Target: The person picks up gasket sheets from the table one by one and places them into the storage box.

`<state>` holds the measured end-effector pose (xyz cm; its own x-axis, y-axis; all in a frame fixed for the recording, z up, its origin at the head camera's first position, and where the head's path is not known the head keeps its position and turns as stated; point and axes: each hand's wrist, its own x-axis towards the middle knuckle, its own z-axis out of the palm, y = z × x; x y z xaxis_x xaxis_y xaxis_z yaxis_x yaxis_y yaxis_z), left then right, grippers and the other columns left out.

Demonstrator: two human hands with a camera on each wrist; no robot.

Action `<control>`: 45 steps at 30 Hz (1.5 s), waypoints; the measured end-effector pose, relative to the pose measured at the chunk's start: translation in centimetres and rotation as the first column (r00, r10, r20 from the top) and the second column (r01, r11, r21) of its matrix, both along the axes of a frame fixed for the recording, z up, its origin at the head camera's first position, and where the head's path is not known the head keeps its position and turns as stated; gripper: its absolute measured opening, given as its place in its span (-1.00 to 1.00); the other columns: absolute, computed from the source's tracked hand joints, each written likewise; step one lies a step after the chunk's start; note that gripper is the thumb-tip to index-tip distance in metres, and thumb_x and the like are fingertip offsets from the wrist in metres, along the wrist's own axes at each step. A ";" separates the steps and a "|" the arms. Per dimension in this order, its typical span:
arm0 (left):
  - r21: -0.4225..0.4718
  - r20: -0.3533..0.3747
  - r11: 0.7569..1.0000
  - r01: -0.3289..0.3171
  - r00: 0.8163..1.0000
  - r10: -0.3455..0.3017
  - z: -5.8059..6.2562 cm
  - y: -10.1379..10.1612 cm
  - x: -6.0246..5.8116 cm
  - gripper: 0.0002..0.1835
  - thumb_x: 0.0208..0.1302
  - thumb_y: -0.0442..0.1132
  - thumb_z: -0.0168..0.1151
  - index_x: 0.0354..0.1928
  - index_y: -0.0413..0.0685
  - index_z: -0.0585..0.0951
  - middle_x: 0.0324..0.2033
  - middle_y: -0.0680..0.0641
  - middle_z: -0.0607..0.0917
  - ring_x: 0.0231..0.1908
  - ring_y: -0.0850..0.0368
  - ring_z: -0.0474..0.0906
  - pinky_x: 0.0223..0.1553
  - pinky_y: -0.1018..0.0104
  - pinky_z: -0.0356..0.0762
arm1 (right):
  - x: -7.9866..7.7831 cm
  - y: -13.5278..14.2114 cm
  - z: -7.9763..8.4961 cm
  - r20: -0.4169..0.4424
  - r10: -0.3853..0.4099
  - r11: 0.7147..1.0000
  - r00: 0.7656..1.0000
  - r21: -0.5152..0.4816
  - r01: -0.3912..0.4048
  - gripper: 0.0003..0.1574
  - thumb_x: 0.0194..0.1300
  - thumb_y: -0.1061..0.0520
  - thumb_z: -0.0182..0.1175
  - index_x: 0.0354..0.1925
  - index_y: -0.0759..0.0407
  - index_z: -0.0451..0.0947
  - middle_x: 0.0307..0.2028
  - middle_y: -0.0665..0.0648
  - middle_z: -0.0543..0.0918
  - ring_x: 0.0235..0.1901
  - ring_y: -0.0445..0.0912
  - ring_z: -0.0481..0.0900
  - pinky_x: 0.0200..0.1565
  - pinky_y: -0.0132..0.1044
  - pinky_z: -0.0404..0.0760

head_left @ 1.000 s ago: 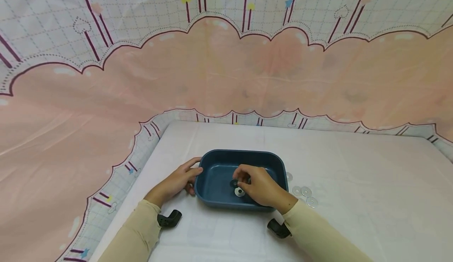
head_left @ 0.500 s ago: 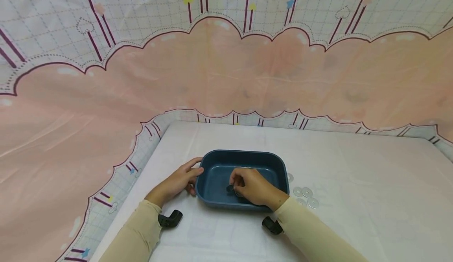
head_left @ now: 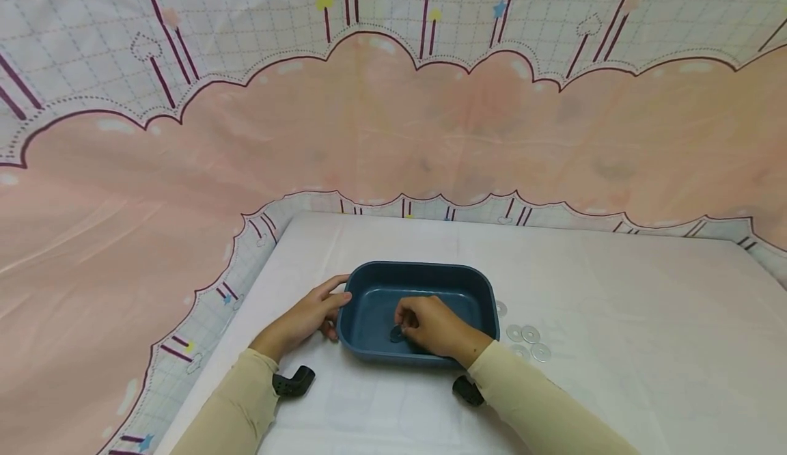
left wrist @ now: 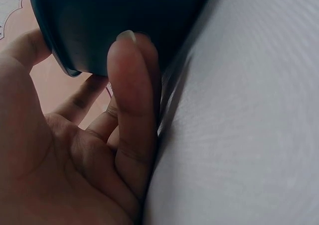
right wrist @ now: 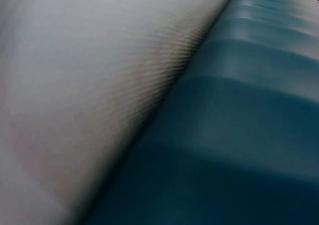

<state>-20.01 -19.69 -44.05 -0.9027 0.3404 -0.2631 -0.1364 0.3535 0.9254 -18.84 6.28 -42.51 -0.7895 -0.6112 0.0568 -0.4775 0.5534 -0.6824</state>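
A dark blue rectangular tray [head_left: 418, 277] stands on the white table. At its left end my left hand [head_left: 310, 311] holds it, with the thumb at the rim and the index finger by the far corner. In the left wrist view, fingers [left wrist: 130, 80] lie against the tray's outer wall. My right hand [head_left: 439, 325] reaches inside the tray over the near wall. Its thumb and fingers are curled and pinch a dark washer [head_left: 396, 334] low, close to the tray floor. The right wrist view shows only the tray's outer wall [right wrist: 239, 120] and blurred white cloth.
Several pale flat washers lie on the table just right of the tray, among them one washer [head_left: 530, 334] beside others. The white tablecloth [head_left: 615, 305] stretches out to the right. A patterned curtain [head_left: 430, 120] hangs behind the table.
My right hand has moved slightly left and down inside the tray, and the dark washer has gone lower with it. A silver washer seen earlier is now hidden. My left hand keeps its place.
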 end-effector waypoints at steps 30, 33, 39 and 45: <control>0.016 -0.005 1.000 0.008 1.000 -0.008 -0.5 0.0 -0.3 -0.43 0.28 0.18 -0.02 0.31 0.37 0.17 -0.44 -0.17 0.68 -0.58 0.04 0.57 -0.49 0.19 0.56 | 3.5 3.0 3.2 -0.324 -0.211 0.977 0.922 -0.100 0.189 -0.90 0.23 0.05 0.19 -0.26 -0.18 0.57 -0.34 -0.31 0.50 -0.29 -0.30 0.43 -0.30 -0.46 0.47; 0.013 0.000 1.000 0.013 1.000 -0.013 -0.7 -0.1 -0.4 -0.44 0.29 0.18 -0.03 0.31 0.37 0.17 -0.48 -0.17 0.69 -0.60 0.04 0.56 -0.49 0.18 0.57 | 3.8 3.9 3.5 -0.316 -0.225 0.973 0.922 -0.130 0.193 -0.88 0.23 0.06 0.20 -0.26 -0.20 0.56 -0.33 -0.33 0.49 -0.30 -0.29 0.41 -0.33 -0.46 0.45; 0.019 0.014 0.999 0.029 0.999 -0.029 0.0 0.0 -0.1 -0.46 0.35 0.11 -0.07 0.33 0.32 0.14 -0.46 -0.18 0.69 -0.61 0.04 0.55 -0.47 0.19 0.57 | 4.2 5.5 4.1 -0.304 -0.248 0.963 0.920 -0.177 0.202 -0.84 0.21 0.07 0.21 -0.21 -0.17 0.57 -0.33 -0.28 0.49 -0.32 -0.27 0.43 -0.35 -0.44 0.47; 0.023 0.010 0.999 0.040 0.999 -0.040 1.9 0.6 0.7 -0.47 0.38 0.04 -0.07 0.35 0.22 0.14 -0.45 -0.20 0.68 -0.59 0.04 0.55 -0.45 0.19 0.57 | 3.7 7.0 4.3 -0.307 -0.296 0.947 0.905 -0.217 0.236 -0.82 0.20 0.10 0.23 -0.19 -0.11 0.57 -0.38 -0.22 0.50 -0.36 -0.29 0.41 -0.34 -0.40 0.50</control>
<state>-19.28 -19.06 -42.11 -0.8856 0.3821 -0.2639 -0.1321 0.3375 0.9320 -15.12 13.30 -38.21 -0.8386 -0.3381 0.4272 -0.5431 0.5811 -0.6061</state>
